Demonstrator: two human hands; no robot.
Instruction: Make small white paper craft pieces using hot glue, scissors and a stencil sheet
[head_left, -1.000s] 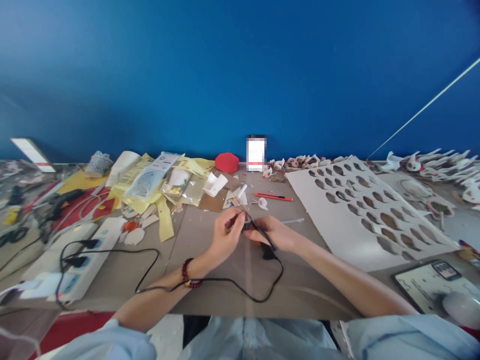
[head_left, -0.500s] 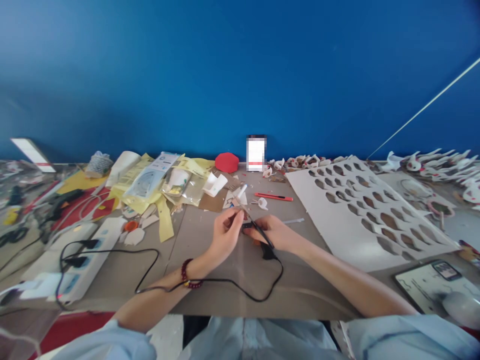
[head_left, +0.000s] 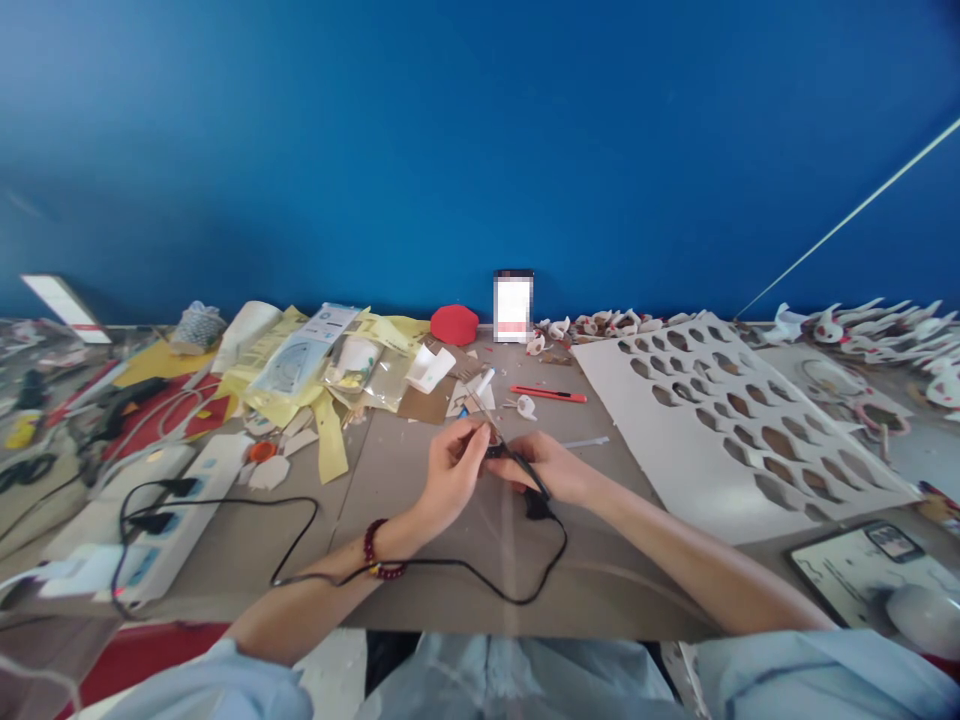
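Over the middle of the table, my left hand [head_left: 456, 462] is closed in a pinch. What its fingertips hold is too small and covered to make out. Close beside it, my right hand [head_left: 546, 464] is wrapped round a black corded tool [head_left: 537, 504], its front end near my left fingertips. A thin metal-coloured blade or shaft [head_left: 489, 416] slants up and left between the hands; I cannot tell whether it belongs to the same tool. The black cord [head_left: 480, 568] loops from the tool over my left wrist to a white power strip [head_left: 176, 530].
Ahead lie a red utility knife [head_left: 547, 394], a small white piece [head_left: 526, 406] and a red octagonal piece [head_left: 454, 325]. Rightward is a white sheet with cut-out holes [head_left: 637, 440], with a phone [head_left: 855, 565] nearer me. Yellow plastic packets [head_left: 300, 350] are left.
Both hands stay in nearly the same place. The black tool and the slanting metal piece have shifted very slightly between the fingers.
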